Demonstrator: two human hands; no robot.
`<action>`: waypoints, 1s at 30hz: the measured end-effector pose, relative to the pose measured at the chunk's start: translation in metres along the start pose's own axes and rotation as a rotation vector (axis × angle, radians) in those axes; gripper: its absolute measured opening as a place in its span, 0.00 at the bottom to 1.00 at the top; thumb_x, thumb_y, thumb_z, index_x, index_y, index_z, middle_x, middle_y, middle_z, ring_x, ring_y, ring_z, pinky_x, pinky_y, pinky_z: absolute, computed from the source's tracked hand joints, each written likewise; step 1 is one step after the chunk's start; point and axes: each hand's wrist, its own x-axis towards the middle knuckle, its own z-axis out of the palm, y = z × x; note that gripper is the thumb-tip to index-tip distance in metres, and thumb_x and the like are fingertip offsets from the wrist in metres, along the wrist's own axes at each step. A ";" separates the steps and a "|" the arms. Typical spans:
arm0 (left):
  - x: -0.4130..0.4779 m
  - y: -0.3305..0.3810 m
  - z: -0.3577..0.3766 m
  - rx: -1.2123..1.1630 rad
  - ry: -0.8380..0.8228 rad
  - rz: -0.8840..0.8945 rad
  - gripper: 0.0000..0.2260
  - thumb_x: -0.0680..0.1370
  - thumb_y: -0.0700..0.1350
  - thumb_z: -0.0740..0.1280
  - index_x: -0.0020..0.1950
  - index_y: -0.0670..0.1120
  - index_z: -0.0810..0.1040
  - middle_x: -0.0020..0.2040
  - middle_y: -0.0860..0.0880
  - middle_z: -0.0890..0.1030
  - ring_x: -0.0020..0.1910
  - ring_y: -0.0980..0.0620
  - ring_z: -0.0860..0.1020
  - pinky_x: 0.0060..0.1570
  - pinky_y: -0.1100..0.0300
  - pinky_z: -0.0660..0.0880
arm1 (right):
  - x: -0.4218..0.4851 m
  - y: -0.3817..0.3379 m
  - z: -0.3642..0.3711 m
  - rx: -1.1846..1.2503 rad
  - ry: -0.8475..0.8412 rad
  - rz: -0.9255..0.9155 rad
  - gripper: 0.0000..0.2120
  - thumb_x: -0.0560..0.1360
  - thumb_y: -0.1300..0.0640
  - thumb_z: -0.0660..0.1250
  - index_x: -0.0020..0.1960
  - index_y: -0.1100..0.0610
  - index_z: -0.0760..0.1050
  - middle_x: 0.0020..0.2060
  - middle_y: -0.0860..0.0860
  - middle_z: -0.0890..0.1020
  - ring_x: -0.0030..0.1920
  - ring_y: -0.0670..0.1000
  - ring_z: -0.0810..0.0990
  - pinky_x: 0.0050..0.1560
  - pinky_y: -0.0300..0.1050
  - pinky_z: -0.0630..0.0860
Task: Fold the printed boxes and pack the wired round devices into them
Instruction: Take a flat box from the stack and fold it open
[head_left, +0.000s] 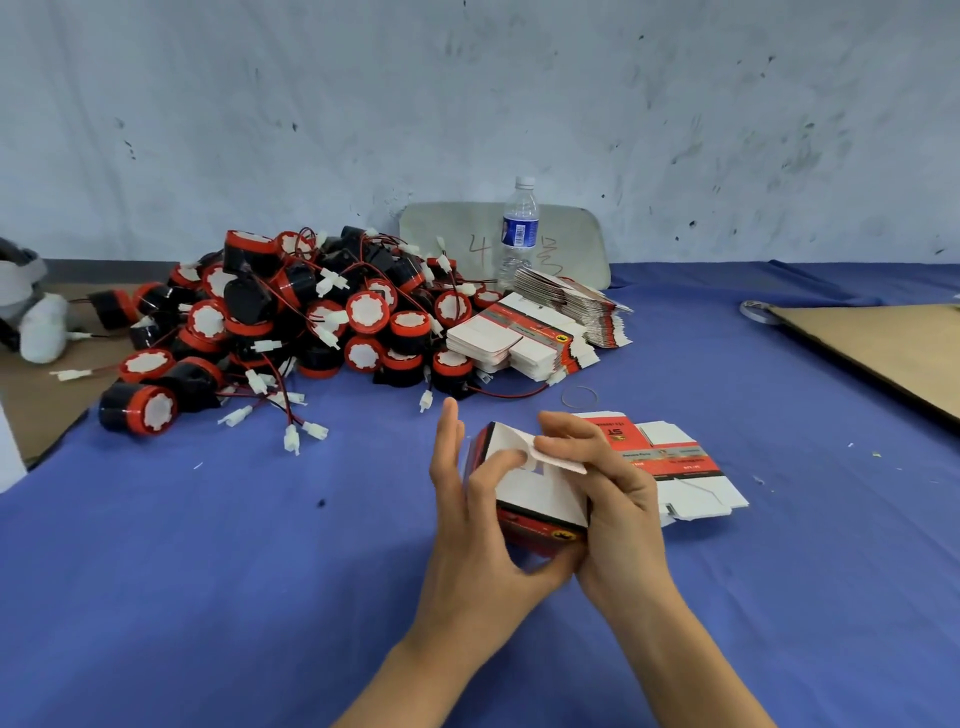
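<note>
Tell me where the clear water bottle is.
Head view: the clear plastic water bottle stands upright far centre, right of the red-and-black device pile, just behind the stacked flat boxes.

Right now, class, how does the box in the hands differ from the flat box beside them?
The held box is opened into shape; the flat box is collapsed. The left hand and right hand hold the held box; the flat box lies on the cloth. Both carry red, black and white print.
</note>
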 end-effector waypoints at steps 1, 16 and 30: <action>0.000 -0.002 -0.002 0.007 0.002 0.007 0.36 0.63 0.54 0.77 0.65 0.54 0.63 0.78 0.50 0.44 0.77 0.52 0.54 0.64 0.76 0.61 | 0.000 -0.002 -0.001 0.022 -0.043 0.010 0.18 0.68 0.68 0.59 0.35 0.53 0.85 0.53 0.48 0.82 0.56 0.46 0.79 0.50 0.40 0.76; 0.010 -0.009 -0.031 -0.050 -0.138 0.045 0.48 0.63 0.57 0.76 0.76 0.61 0.50 0.69 0.61 0.60 0.66 0.46 0.71 0.55 0.50 0.78 | 0.007 -0.017 -0.016 0.083 -0.386 0.455 0.28 0.68 0.58 0.73 0.67 0.47 0.72 0.56 0.57 0.82 0.52 0.58 0.82 0.47 0.51 0.81; 0.012 -0.009 -0.029 0.073 -0.216 -0.040 0.46 0.62 0.66 0.71 0.73 0.67 0.47 0.66 0.75 0.56 0.67 0.59 0.66 0.61 0.46 0.74 | 0.004 -0.006 -0.007 -0.131 -0.304 0.270 0.22 0.70 0.59 0.62 0.62 0.42 0.75 0.50 0.51 0.83 0.48 0.49 0.82 0.40 0.39 0.77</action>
